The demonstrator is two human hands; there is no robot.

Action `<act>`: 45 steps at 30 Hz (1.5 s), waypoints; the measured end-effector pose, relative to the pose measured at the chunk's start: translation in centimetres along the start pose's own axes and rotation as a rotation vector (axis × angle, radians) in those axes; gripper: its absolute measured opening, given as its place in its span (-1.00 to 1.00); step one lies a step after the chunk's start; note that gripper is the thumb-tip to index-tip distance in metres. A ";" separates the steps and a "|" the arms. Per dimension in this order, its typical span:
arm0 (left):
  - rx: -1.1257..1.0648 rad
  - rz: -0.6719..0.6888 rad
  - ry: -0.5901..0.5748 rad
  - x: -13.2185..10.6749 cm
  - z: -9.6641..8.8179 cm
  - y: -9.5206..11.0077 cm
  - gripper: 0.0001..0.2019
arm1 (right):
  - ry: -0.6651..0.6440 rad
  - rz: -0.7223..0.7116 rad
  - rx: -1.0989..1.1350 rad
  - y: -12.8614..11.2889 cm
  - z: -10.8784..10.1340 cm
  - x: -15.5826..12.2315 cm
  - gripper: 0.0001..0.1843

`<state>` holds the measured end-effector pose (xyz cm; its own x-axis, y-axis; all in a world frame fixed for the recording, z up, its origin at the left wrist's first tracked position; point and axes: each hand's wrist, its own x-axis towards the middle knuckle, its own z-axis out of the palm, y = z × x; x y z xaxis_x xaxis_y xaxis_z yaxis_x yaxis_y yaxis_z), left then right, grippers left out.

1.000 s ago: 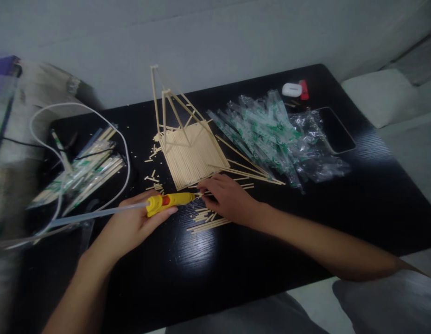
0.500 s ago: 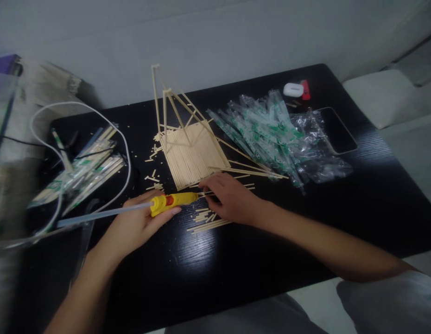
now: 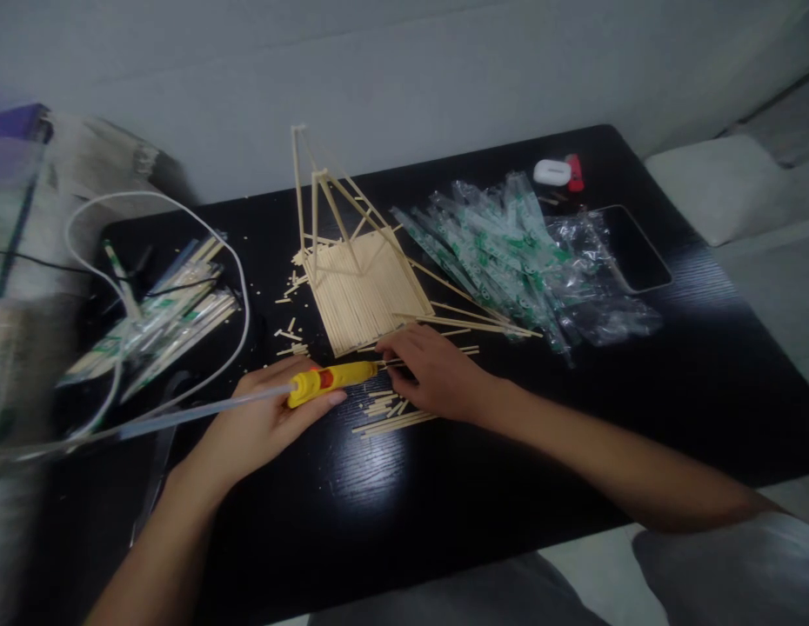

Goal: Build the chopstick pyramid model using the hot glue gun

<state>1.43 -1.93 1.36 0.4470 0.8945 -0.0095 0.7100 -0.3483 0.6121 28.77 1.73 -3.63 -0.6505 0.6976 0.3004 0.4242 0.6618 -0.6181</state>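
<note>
My left hand point(image 3: 264, 417) is closed around a yellow hot glue gun point(image 3: 332, 381), with a long translucent glue stick point(image 3: 209, 405) coming out of its back. The gun's nozzle points right, close to the fingertips of my right hand point(image 3: 434, 369). Those fingers are pinched on a thin wooden stick point(image 3: 392, 362), mostly hidden by the hand. Just beyond both hands lies a flat panel of wooden sticks point(image 3: 365, 296), with an upright stick frame point(image 3: 330, 204) standing on its far part. Short cut stick pieces point(image 3: 382, 404) lie below my right hand.
Crumpled clear and green wrappers point(image 3: 489, 248) cover the table's right, beside a phone point(image 3: 632, 248) and a white earbud case point(image 3: 551, 172). At left, packaged sticks point(image 3: 163, 317) lie within a looping white cable point(image 3: 244, 296). Stick scraps point(image 3: 290, 335) are scattered left of the panel.
The view has shifted slightly, so the scene sits a little to the right. The glue gun and both hands keep nearly the same position over the table.
</note>
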 end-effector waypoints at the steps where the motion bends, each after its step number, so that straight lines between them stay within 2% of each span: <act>1: -0.014 0.001 -0.003 0.0 -0.1 0.0 -0.67 | -0.002 0.005 0.000 0.0 0.0 0.0 -0.72; 6: -0.033 -0.035 -0.012 -0.3 -1.6 0.1 -0.73 | -0.002 0.011 0.011 0.0 0.1 -0.1 -0.73; 11: 0.026 -0.053 0.105 -0.6 -3.9 -0.3 -0.79 | -0.002 0.015 0.017 0.0 0.1 0.0 -0.72; 15: 0.093 -0.043 0.058 -0.4 -4.4 -0.9 -0.77 | 0.007 0.005 0.009 0.0 0.1 0.0 -0.73; 20: 0.253 -0.057 0.035 0.5 -2.9 -2.0 -0.70 | 0.010 -0.009 -0.003 0.1 0.2 0.0 -0.73; 24: 0.288 -0.049 0.014 1.3 -1.9 -2.6 -0.64 | 0.023 -0.016 -0.011 0.1 0.2 -0.1 -0.74; 30: 0.363 -0.018 0.041 1.6 -1.5 -2.1 -0.52 | 0.037 -0.023 -0.017 0.1 0.3 -0.1 -0.78; 32: 0.392 0.011 0.097 1.5 -1.2 -1.2 -0.56 | 0.033 -0.006 -0.016 0.0 0.4 -0.1 -0.77; 34: 0.386 0.050 0.158 1.5 -0.6 -0.3 -0.69 | 0.035 0.008 -0.015 0.0 0.5 -0.1 -0.76; 37: 0.389 0.134 0.169 1.6 1.0 0.9 -0.87 | 0.053 0.003 -0.019 -0.1 0.6 -0.1 -0.78; 41: 0.396 0.211 0.156 1.9 2.8 1.5 -0.87 | 0.059 -0.002 -0.024 -0.1 0.8 -0.1 -0.79; 45: 0.389 0.208 0.177 2.0 3.2 1.5 -0.87 | 0.057 0.000 -0.025 -0.1 0.9 -0.1 -0.80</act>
<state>5.13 -1.59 -0.27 0.5258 0.8168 0.2373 0.7815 -0.5741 0.2444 28.27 1.35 -4.30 -0.6143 0.7113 0.3417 0.4403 0.6683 -0.5996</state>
